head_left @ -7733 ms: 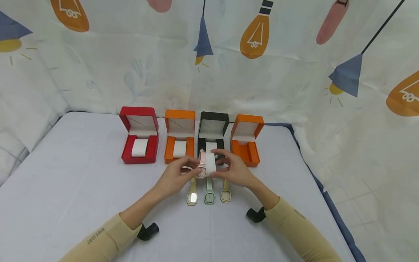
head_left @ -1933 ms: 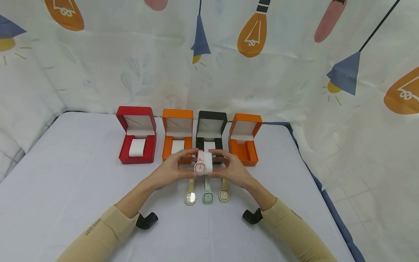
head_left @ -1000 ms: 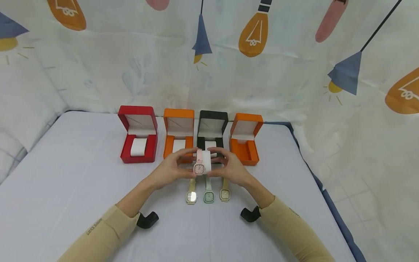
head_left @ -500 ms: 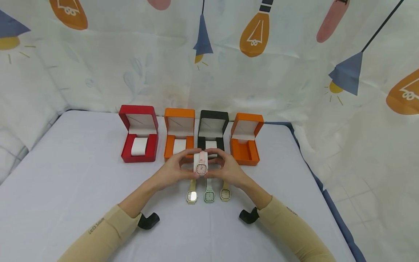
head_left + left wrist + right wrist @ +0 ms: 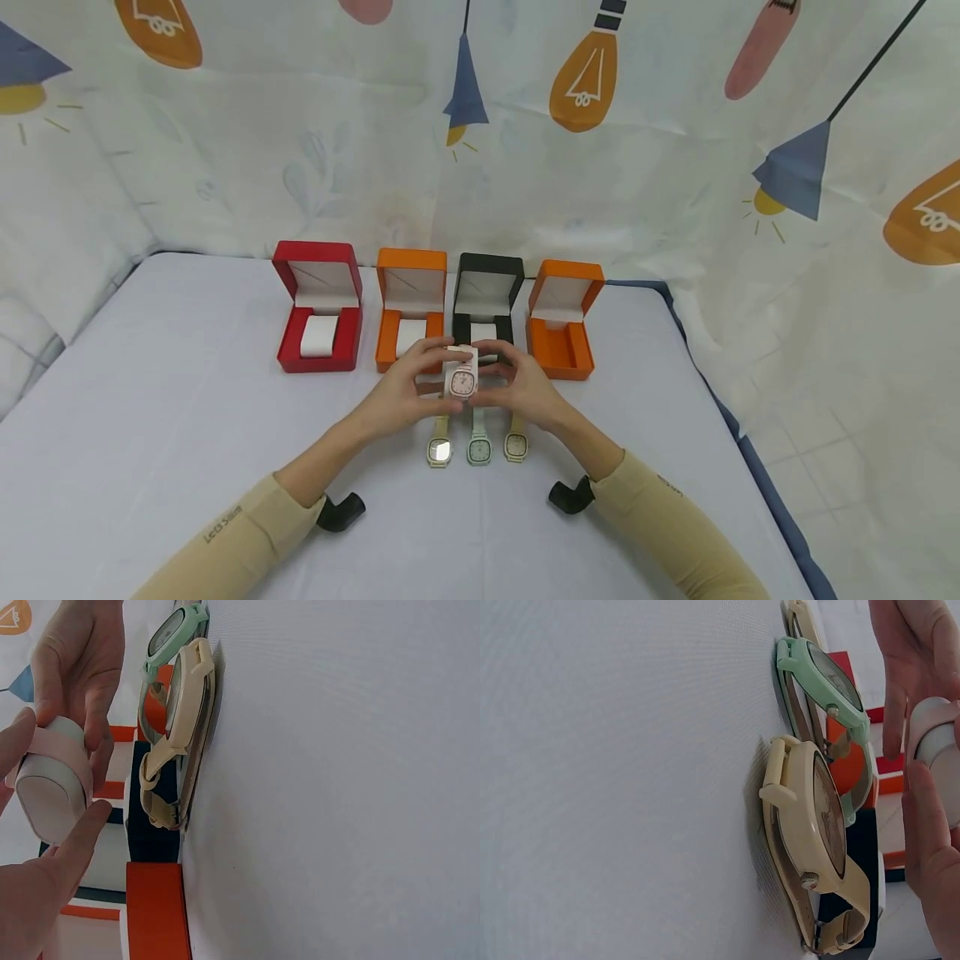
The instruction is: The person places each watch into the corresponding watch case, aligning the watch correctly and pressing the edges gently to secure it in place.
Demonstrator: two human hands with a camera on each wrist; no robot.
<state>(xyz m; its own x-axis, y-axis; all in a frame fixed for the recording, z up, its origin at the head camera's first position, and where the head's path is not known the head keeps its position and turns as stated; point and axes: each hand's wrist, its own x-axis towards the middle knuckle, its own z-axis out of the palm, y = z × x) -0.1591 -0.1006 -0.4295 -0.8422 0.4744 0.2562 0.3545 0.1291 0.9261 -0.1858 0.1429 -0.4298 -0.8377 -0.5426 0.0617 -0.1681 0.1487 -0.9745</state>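
Three watches lie nearest, midway between the side edges of the white-covered worktop [image 5: 187, 375]: left cream watch [image 5: 439, 451], mint watch [image 5: 479, 451], right cream watch [image 5: 516, 447], straps pointing to the far edge. Just beyond, raised off the cloth, the pink watch [image 5: 462, 383] sits wrapped around a white cushion [image 5: 66, 729]. Left hand [image 5: 401, 393] pinches the watch, fingers over the strap and thumb below the dial; right hand [image 5: 528, 389] grips the cushion from the side towards the right edge. Handling, judged: light; strap flexible, case stiff and probably smooth enough to slip; dial cover presumably the part to spare from scratches. Cushion likely gives a little under pressure. Best hold: cushion by its two ends, or case by its sides, fingertips off the dial. Along the far edge, lids raised: red box [image 5: 350, 333] nearest the far left corner, then left orange box [image 5: 435, 329], dark box [image 5: 491, 265], and right orange box [image 5: 577, 350] nearest the far right corner. Patterned backdrop [image 5: 652, 192] behind.
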